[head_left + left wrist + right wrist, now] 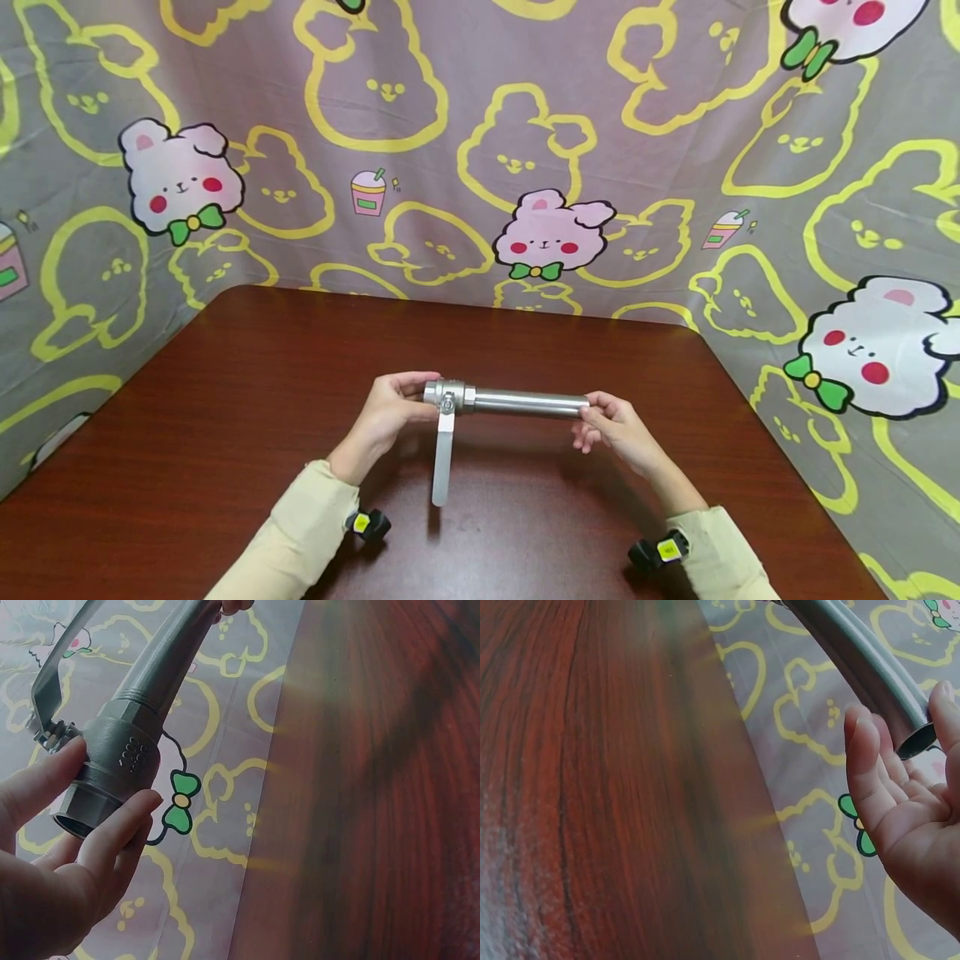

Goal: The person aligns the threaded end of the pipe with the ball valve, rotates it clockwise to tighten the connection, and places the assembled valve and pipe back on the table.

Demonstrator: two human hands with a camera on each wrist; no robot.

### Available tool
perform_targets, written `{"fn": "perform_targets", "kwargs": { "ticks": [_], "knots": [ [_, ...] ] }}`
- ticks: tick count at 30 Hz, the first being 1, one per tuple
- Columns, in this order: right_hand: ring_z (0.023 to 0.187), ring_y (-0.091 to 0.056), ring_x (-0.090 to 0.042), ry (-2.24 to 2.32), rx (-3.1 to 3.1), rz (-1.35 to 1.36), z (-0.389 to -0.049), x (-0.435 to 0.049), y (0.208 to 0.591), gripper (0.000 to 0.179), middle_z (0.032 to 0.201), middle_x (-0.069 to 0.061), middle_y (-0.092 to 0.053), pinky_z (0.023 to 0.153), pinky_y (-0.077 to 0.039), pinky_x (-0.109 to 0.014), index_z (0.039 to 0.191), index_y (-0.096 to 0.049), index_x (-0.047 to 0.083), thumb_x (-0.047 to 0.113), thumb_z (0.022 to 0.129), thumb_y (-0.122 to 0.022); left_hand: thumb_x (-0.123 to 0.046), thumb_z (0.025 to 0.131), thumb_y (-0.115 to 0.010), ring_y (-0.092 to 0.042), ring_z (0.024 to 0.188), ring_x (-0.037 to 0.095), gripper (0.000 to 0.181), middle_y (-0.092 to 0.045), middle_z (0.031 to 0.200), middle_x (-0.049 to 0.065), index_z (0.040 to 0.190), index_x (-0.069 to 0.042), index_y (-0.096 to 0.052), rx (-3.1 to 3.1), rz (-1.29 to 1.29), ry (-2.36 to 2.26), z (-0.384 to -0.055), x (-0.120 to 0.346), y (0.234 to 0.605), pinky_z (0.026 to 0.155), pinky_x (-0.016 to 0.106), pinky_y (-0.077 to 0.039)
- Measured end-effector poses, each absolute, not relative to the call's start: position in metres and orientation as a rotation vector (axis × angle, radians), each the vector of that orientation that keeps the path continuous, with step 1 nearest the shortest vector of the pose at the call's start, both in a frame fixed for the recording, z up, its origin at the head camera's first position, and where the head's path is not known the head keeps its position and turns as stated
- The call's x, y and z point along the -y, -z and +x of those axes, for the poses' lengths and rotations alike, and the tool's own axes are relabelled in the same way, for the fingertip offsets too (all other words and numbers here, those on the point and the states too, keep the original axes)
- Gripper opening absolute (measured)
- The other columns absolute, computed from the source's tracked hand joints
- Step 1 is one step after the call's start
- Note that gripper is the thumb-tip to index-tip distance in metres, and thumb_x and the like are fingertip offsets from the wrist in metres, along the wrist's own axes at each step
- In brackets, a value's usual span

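A steel ball valve [450, 395] joined to a straight metal pipe [531, 403] is held level above the table. My left hand [384, 417] grips the valve's hex end between thumb and fingers. Its flat lever handle [443, 467] hangs toward me, square to the pipe. At the pipe's right end, my right hand [613, 427] pinches it with thumb and fingers. The left wrist view shows the valve body [120, 750] with raised lettering and an open threaded end. In the right wrist view the pipe's open end [916, 741] lies between thumb and fingers.
The dark red wooden table [247, 400] spreads under both hands. Behind it and on both sides hangs a grey curtain [435, 75] printed with cartoon animals. Each wrist carries a small black camera with a yellow label, the left wrist camera [369, 524] and right wrist camera [658, 551].
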State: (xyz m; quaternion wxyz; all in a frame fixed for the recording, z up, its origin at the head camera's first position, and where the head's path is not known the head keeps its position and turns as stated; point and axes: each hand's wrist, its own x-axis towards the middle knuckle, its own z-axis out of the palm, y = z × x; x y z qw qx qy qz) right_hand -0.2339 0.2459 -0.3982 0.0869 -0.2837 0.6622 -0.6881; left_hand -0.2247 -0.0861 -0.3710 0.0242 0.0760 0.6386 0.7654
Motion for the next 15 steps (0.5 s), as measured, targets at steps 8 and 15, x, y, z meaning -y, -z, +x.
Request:
{"fn": "perform_targets", "kwargs": {
  "ticks": [8, 15],
  "knots": [
    [0.062, -0.06, -0.014, 2.065, -2.06, -0.737, -0.225, -0.24, 0.385, 0.02, 0.077, -0.008, -0.06, 0.054, -0.05, -0.024, 0.104, -0.053, 0.009, 0.001, 0.086, -0.054, 0.025, 0.061, -0.057, -0.058, 0.074, 0.014, 0.051, -0.062, 0.092, 0.015, 0.112, 0.02, -0.049, -1.957, 0.242, -2.381, -0.226, 0.086, 0.372, 0.059, 0.028, -0.052],
    [0.064, -0.061, -0.018, 2.021, -2.106, -0.82, -0.226, -0.241, 0.385, 0.038, 0.082, -0.006, -0.06, 0.054, -0.051, -0.028, 0.111, -0.047, -0.001, -0.014, 0.077, -0.057, 0.025, 0.061, -0.057, -0.058, 0.073, 0.014, 0.051, -0.062, 0.093, 0.017, 0.111, 0.02, -0.05, -1.967, 0.241, -2.376, -0.226, 0.087, 0.372, 0.059, 0.028, -0.052]
  ]
}}
